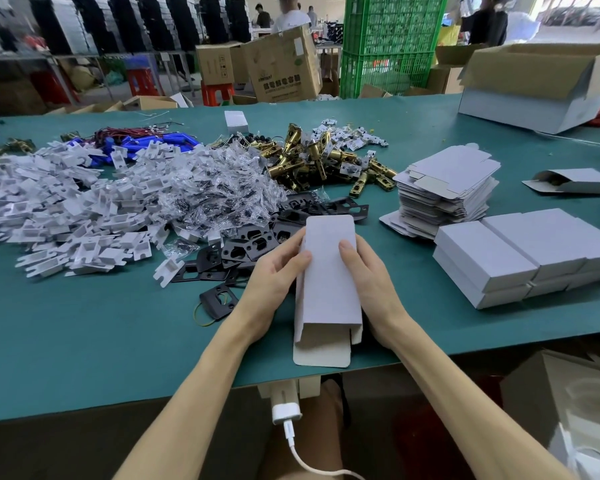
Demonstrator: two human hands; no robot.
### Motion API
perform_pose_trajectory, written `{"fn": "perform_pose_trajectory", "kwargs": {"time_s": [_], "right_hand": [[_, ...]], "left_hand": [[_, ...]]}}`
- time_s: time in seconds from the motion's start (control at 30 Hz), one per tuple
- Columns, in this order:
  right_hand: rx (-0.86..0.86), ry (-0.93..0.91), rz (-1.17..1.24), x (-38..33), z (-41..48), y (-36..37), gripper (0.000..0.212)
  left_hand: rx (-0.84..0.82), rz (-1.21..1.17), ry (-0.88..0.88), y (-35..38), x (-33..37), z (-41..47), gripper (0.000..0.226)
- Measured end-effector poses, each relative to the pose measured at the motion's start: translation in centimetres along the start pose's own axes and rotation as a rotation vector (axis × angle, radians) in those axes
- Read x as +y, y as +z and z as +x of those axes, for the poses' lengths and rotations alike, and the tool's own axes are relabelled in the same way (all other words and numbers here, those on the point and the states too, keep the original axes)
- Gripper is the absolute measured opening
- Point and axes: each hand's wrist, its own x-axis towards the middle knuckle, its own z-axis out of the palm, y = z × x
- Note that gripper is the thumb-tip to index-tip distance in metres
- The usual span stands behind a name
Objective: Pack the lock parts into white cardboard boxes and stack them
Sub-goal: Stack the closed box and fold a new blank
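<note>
White cardboard box (328,282): held lengthwise between both hands at the front middle of the green table (84,341). Its far end is closed. Its near end is open, with the tuck flap (323,355) hanging toward the person. Whether it rests on the table I cannot tell.
Left hand (274,275): wrapped round the box's left wall, thumb on the top panel.
Right hand (371,275): wrapped round the right wall, thumb pressing the top panel.
Handling: thin card, probably light and easily dented. It is best held along the long side walls, not by the loose flap. Any parts inside could slide toward the open end if it tips.
Held box contents: cannot tell, since the open mouth shows only shadow.
Closed boxes (520,258): two layers stacked to the right, apart from the held box.
Flat carton blanks (447,188): a pile just behind that stack.
Half-open box (575,181): farther right, with something dark inside that is unclear.
Large open carton (541,88): at the far right, contents hidden.
Loose heaps: brass latch bolts (312,161), black plates (257,247), bagged screws (215,188) and white plastic pieces (66,209).
</note>
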Motion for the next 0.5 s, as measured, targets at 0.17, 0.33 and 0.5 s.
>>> {"fn": "perform_pose_trajectory", "kwargs": {"time_s": [0.17, 0.33, 0.5], "right_hand": [[0.107, -0.023, -0.036, 0.11, -0.11, 0.36, 0.022], [0.118, -0.027, -0.043, 0.04, -0.15, 0.50, 0.023], [0.113, -0.004, 0.014, -0.12, -0.31, 0.19, 0.038]], "left_hand": [[-0.008, -0.012, 0.042, 0.22, 0.11, -0.10, 0.052], [0.027, -0.002, 0.092, 0.13, -0.14, 0.00, 0.057], [0.112, -0.031, 0.100, -0.03, -0.40, 0.09, 0.057]]}}
